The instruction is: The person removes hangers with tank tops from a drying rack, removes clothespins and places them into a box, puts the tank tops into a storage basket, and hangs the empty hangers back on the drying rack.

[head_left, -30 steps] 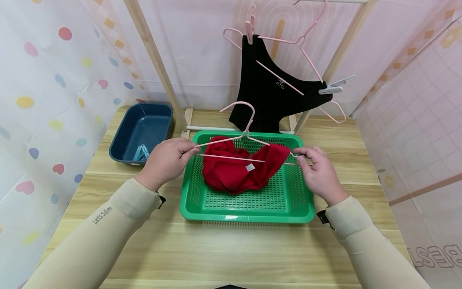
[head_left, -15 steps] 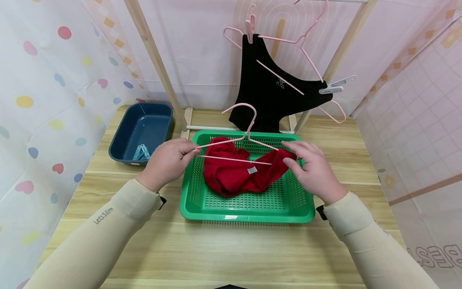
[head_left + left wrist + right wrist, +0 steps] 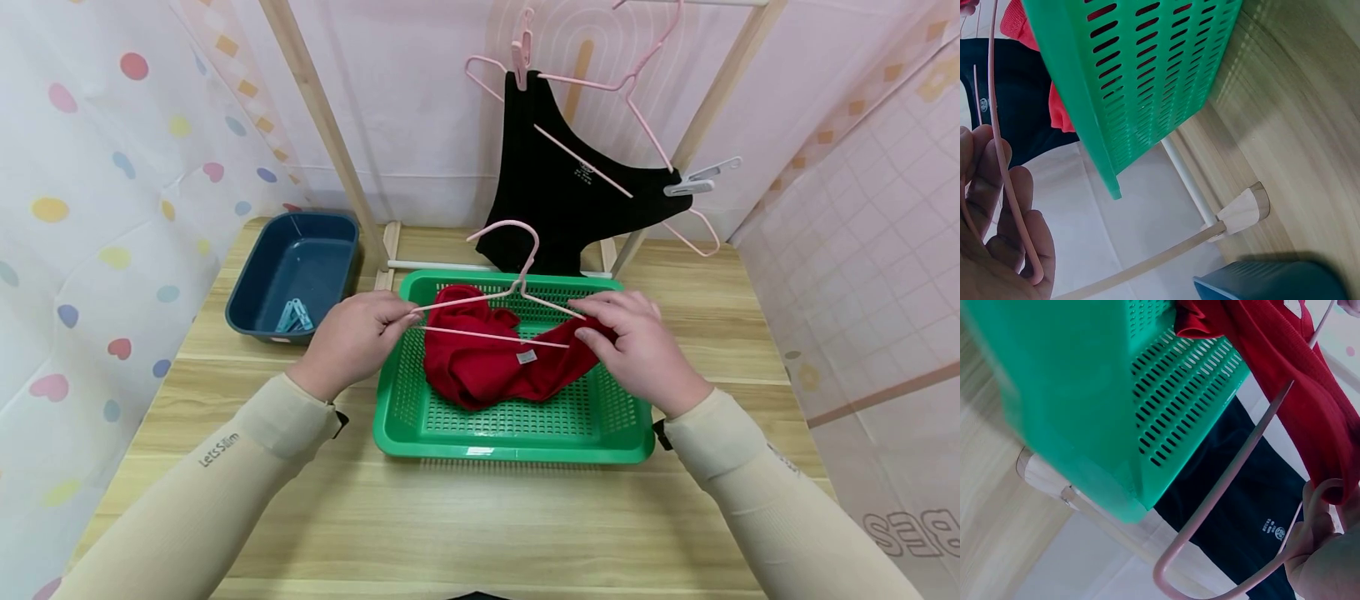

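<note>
My left hand (image 3: 356, 342) grips the left end of a pink hanger (image 3: 522, 282), held over a green perforated basket (image 3: 480, 452). A red garment (image 3: 472, 375) with a small white tag lies bunched in the basket, its right part raised onto the hanger's right side. There my right hand (image 3: 641, 350) pinches the garment and the hanger together. In the left wrist view, fingers (image 3: 1019, 187) curl around the pink hanger (image 3: 997, 125). The right wrist view has the red cloth (image 3: 1297, 400) draped over the hanger, whose rounded end (image 3: 1163, 569) sticks out past it.
Behind the basket, a black garment (image 3: 540, 183) hangs tilted on another pink hanger, held by a pink clothespin (image 3: 520, 62) and a grey clothespin (image 3: 690, 187). A wooden rack (image 3: 318, 108) supports it. A dark blue basin (image 3: 300, 254) with light blue clothespins (image 3: 295, 317) stands at left.
My right hand has moved left from the hanger's end onto the red garment's corner. The hanger has shifted slightly right and down, reaching further into the cloth. My left hand keeps its grip.
</note>
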### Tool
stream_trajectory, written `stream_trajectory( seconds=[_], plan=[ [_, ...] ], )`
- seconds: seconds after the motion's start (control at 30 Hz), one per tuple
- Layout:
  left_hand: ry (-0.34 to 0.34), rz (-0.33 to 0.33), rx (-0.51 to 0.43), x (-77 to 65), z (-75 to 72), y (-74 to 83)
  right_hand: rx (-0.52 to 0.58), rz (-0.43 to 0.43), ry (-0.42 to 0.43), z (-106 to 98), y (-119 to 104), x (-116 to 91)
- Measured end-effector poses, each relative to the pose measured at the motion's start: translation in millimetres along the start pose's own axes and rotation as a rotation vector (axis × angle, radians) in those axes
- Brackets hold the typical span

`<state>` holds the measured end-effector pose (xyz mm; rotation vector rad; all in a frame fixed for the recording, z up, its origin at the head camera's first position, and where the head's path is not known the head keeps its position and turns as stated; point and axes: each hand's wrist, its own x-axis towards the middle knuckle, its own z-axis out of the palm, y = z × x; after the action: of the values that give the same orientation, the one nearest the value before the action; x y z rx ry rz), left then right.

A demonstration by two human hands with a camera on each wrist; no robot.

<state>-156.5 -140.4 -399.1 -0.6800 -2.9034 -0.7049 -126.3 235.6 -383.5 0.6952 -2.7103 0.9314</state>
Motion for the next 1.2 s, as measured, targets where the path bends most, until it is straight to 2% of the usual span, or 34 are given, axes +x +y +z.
stream_trajectory(
  seconds=[0.8,1.2],
  plan=[
    [0.087,0.004,-0.013,-1.8,-3.7,-11.4,-0.023,0.067,0.023,2,13,-8],
    [0.096,-0.001,-0.012,-5.0,-11.2,-20.0,-0.043,0.109,0.018,2,20,-14]
  ],
)
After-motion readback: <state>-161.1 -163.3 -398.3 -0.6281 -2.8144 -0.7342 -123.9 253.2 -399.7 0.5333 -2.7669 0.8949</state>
